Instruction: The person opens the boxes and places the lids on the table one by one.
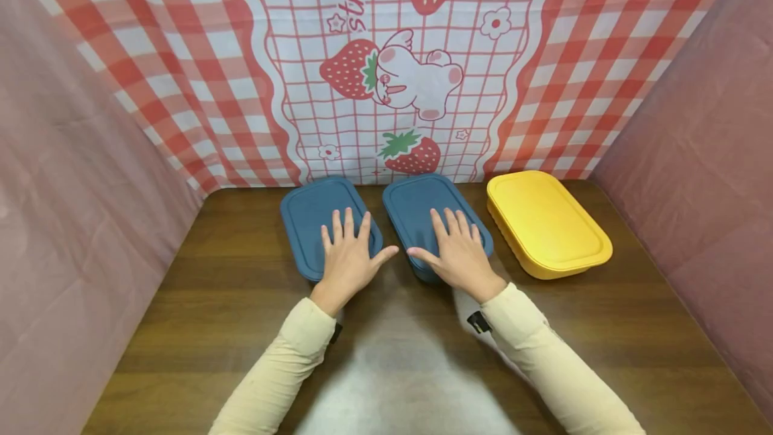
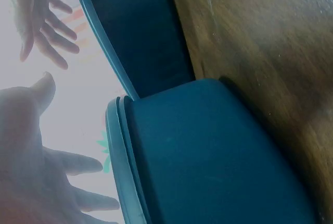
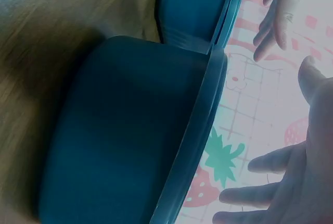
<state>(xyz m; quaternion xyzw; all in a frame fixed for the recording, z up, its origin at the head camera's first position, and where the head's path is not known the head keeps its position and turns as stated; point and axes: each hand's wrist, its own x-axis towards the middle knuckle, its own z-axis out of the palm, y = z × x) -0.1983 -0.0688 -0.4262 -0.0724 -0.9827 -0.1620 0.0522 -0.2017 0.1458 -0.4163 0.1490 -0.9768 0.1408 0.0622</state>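
Observation:
Two blue lidded boxes stand side by side, a left blue box and a middle blue box. Over the left one my left hand is spread, fingers straight and pointing away. My right hand spreads likewise over the middle one. In the left wrist view the left hand appears above the lid's rim, with a gap at the fingertips. A similar gap shows between the right hand and the box's rim in the right wrist view. Neither hand grips anything.
A yellow lidded box stands on the right of the wooden table. Behind the boxes hangs a strawberry-print cloth. Pink curtains close off both sides.

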